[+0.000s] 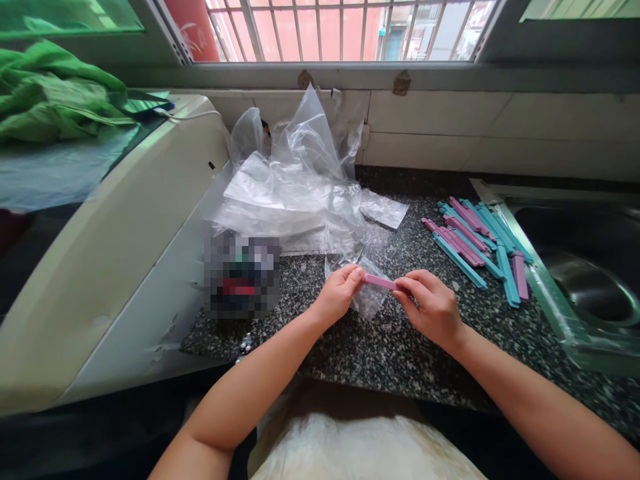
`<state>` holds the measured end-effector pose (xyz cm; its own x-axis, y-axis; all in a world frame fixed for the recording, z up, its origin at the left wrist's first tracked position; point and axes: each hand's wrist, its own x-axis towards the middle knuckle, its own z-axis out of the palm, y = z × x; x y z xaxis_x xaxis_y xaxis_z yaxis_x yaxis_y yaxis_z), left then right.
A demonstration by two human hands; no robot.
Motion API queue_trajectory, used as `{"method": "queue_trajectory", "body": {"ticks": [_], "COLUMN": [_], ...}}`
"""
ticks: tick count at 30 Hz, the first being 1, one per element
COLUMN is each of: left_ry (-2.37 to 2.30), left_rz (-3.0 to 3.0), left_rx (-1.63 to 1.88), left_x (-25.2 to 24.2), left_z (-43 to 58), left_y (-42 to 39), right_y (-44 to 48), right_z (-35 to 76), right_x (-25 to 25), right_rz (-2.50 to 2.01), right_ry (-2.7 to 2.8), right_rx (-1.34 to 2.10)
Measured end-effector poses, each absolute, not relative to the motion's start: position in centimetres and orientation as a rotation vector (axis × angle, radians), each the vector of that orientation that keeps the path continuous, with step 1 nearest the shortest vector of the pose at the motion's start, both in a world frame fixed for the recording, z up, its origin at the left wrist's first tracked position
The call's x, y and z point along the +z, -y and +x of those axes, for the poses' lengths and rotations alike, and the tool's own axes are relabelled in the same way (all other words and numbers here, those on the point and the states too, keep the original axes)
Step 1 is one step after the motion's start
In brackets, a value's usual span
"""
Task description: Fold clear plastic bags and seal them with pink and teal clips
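A pink bag sealing clip (380, 282) stretches between my two hands above the speckled dark countertop (320, 347). My left hand (341, 291) pinches its left end, and my right hand (431, 303) grips the right end between thumb and fingers. Beneath the clip lies a small clear plastic bag (370, 303); whether the clip is closed over the bag I cannot tell. Right of my right hand, a loose pile of pink and teal sealing clips (467, 240) lies on the counter near the sink.
Crumpled clear plastic bags (300, 193) heap against the tiled wall. A metal sink (590, 287) borders the right side. On the left stands a large cream appliance (130, 227) with green cloth (55, 93) on top. A barred window (340, 30) is at the back.
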<state>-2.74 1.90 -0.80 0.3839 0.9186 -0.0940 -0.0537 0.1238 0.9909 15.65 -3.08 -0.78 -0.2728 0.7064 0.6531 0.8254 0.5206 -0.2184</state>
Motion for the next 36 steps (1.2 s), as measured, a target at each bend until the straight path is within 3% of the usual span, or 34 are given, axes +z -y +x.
{"method": "queue_trajectory", "body": {"ticks": [17,30,36], "left_ry": [-1.051,-1.004,-0.979], "left_rz": [1.356,1.228,1.197], "left_rx": [0.937,1.165,1.16], "left_x": [-0.6,-1.1,-1.2], "left_z": [-3.7,-4.1,-4.2], "left_y": [-3.0,-3.3,-3.2], "right_y": [2.8,1.9,1.7], "right_z": [16.2,16.6,16.8], "right_x": [-0.6,-0.1,-0.6], "right_rz": [-1.308,-1.152,-1.151], "right_ry": [1.843,1.49,1.562], "right_rx": [-0.009,0.598,0.558]}}
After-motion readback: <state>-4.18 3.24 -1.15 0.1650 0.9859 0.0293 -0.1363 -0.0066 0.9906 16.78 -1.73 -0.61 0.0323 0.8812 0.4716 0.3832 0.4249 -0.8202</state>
